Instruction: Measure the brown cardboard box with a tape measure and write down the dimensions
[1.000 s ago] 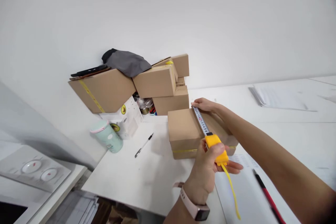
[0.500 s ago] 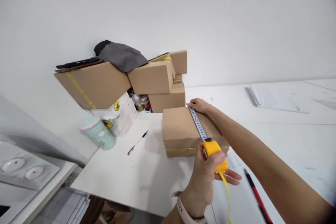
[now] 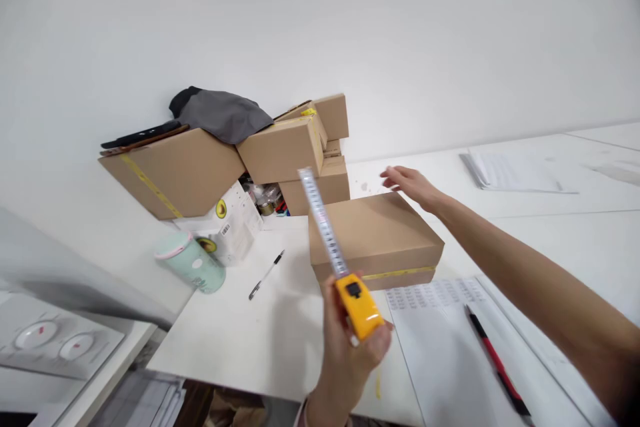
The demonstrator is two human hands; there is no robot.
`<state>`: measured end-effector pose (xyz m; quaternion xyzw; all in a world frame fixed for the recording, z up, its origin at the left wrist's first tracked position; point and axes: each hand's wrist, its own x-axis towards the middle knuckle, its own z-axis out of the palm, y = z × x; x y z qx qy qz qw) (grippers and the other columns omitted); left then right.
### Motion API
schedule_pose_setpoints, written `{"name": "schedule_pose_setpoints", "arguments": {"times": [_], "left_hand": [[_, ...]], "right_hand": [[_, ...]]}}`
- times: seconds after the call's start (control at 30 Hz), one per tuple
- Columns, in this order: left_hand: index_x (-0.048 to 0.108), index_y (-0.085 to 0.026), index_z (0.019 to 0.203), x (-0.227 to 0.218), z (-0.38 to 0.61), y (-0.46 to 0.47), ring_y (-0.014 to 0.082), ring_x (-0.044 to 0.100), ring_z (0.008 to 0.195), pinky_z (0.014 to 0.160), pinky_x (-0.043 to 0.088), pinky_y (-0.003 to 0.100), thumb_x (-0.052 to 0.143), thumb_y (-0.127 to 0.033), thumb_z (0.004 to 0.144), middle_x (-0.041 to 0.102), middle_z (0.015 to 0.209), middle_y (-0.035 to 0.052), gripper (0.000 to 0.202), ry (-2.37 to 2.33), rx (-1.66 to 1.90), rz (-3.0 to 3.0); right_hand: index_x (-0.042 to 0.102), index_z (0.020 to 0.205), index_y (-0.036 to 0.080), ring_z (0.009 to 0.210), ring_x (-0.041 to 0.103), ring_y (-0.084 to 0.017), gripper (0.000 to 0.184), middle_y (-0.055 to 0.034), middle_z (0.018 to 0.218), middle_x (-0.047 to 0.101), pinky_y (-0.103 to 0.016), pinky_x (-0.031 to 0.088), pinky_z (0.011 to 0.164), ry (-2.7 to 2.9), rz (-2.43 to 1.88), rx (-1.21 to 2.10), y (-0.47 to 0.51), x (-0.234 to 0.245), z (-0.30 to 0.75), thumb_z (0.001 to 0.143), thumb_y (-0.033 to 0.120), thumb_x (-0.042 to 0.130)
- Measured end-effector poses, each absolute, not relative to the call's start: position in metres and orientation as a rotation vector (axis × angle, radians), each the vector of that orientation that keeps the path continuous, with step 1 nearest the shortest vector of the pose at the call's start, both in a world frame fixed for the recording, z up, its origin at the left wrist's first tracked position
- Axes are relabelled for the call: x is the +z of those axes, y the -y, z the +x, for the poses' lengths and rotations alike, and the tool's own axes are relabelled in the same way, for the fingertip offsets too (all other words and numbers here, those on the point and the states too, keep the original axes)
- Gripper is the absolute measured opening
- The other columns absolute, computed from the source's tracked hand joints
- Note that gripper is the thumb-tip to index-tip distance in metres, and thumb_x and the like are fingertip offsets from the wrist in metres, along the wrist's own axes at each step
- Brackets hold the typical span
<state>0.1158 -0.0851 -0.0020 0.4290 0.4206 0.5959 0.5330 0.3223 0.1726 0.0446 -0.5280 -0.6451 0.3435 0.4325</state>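
My left hand [image 3: 345,347] grips a yellow tape measure [image 3: 361,307] in front of the near side of a cardboard box [image 3: 380,227]. Its metal blade [image 3: 323,223] sticks out up and to the left, with its free end over the box's left far corner in my view. My right hand [image 3: 407,185] hovers near the far edge of the box, fingers apart and holding nothing. The box lies flat and closed on the white table [image 3: 285,333], with yellow tape along its near side.
Stacked cardboard boxes [image 3: 280,150] with a grey cloth [image 3: 220,113] stand at the back left. A mint-green canister [image 3: 195,263] and a pen [image 3: 267,275] lie to the left. On the right are a printed sheet [image 3: 440,347], a red-and-black pen [image 3: 497,363] and a paper stack [image 3: 515,170].
My right hand has let go of the blade's end and lifted off the box. My left hand has swung the tape measure left, raising the blade off the box top.
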Motion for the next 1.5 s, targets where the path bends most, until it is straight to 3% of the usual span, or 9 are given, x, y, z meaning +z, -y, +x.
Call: {"name": "schedule_pose_setpoints", "arguments": {"times": [0.17, 0.33, 0.57, 0.73, 0.93, 1.13, 1.2, 1.3, 1.5], "left_hand": [[0.043, -0.026, 0.126, -0.023, 0.066, 0.083, 0.017, 0.07, 0.073, 0.059, 0.056, 0.028, 0.081, -0.044, 0.071, 0.057, 0.125, 0.01, 0.069, -1.344, 1.622, 1.04], [0.049, -0.021, 0.119, -0.026, 0.054, 0.064, 0.0169, 0.069, 0.059, 0.046, 0.047, 0.024, 0.077, -0.047, 0.071, 0.062, 0.099, 0.0035, 0.061, -1.294, 1.521, 1.004], [0.053, -0.02, 0.11, 0.013, 0.05, 0.036, 0.0111, 0.065, 0.051, 0.039, 0.039, 0.021, 0.073, -0.044, 0.073, 0.064, 0.115, 0.0077, 0.049, -1.105, 1.543, 1.139], [0.051, -0.018, 0.11, 0.033, 0.051, 0.004, 0.0108, 0.063, 0.047, 0.038, 0.036, 0.02, 0.075, -0.044, 0.07, 0.067, 0.112, 0.0091, 0.053, -1.077, 1.506, 1.151], [0.049, -0.023, 0.116, 0.035, 0.077, 0.017, 0.0106, 0.064, 0.055, 0.04, 0.042, 0.02, 0.079, -0.036, 0.069, 0.067, 0.117, 0.0091, 0.057, -1.052, 1.516, 1.308], [0.052, -0.021, 0.124, 0.003, 0.115, 0.027, 0.0141, 0.068, 0.058, 0.042, 0.042, 0.02, 0.078, -0.036, 0.068, 0.066, 0.108, 0.0078, 0.064, -0.789, 1.031, 1.256], [0.052, -0.02, 0.121, -0.006, 0.118, 0.022, 0.0135, 0.069, 0.056, 0.041, 0.039, 0.019, 0.075, -0.04, 0.07, 0.064, 0.118, 0.0108, 0.06, -0.748, 0.989, 1.233], [0.051, -0.021, 0.116, -0.014, 0.116, 0.018, 0.0112, 0.068, 0.053, 0.039, 0.036, 0.019, 0.07, -0.043, 0.074, 0.057, 0.135, 0.0138, 0.051, -0.727, 1.017, 1.21], [0.052, -0.022, 0.112, -0.028, 0.108, 0.023, 0.0086, 0.065, 0.049, 0.04, 0.036, 0.02, 0.071, -0.041, 0.076, 0.058, 0.135, 0.0131, 0.045, -0.68, 1.0, 1.18]], "right_hand": [[0.066, 0.119, 0.02, 0.069, 0.063, -0.023, 0.068, -0.0086, 0.079, 0.069, -0.036, 0.052, 0.065, 1.662, -1.632, 0.757, -0.109, 0.007, 0.382, 0.093, 0.073, 0.033], [0.037, 0.154, 0.036, 0.089, 0.068, -0.024, 0.069, -0.0074, 0.12, 0.068, -0.039, 0.057, 0.081, 1.844, -1.441, 0.949, -0.048, -0.01, 0.387, 0.092, 0.068, 0.044], [0.06, 0.131, 0.027, 0.069, 0.06, -0.021, 0.068, -0.0053, 0.082, 0.064, -0.033, 0.052, 0.053, 1.735, -1.472, 0.835, -0.053, 0.037, 0.384, 0.079, 0.071, 0.064], [0.069, 0.107, 0.023, 0.079, 0.063, -0.024, 0.055, -0.0094, 0.095, 0.069, -0.036, 0.05, 0.06, 1.706, -1.608, 0.615, -0.083, 0.053, 0.372, 0.083, 0.071, 0.057], [0.069, 0.089, 0.019, 0.106, 0.057, -0.032, 0.04, -0.0137, 0.117, 0.068, -0.044, 0.044, 0.086, 1.914, -1.529, -0.137, -0.128, 0.057, 0.344, 0.098, 0.042, 0.037], [0.064, 0.115, 0.02, 0.091, 0.061, -0.028, 0.034, -0.0121, 0.108, 0.071, -0.038, 0.042, 0.078, 2.014, -1.537, -0.199, -0.14, 0.052, 0.326, 0.091, 0.017, 0.04], [0.062, 0.116, 0.018, 0.094, 0.061, -0.029, 0.037, -0.0129, 0.108, 0.071, -0.039, 0.041, 0.081, 2.029, -1.525, -0.252, -0.138, 0.049, 0.325, 0.086, 0.012, 0.043], [0.061, 0.117, 0.017, 0.097, 0.06, -0.029, 0.039, -0.0135, 0.11, 0.07, -0.04, 0.039, 0.084, 2.043, -1.498, -0.27, -0.138, 0.047, 0.324, 0.084, 0.009, 0.042], [0.056, 0.138, 0.024, 0.093, 0.055, -0.029, 0.053, -0.0132, 0.108, 0.065, -0.04, 0.036, 0.082, 2.11, -1.456, -0.331, -0.137, 0.048, 0.324, 0.091, 0.011, 0.034]]}}
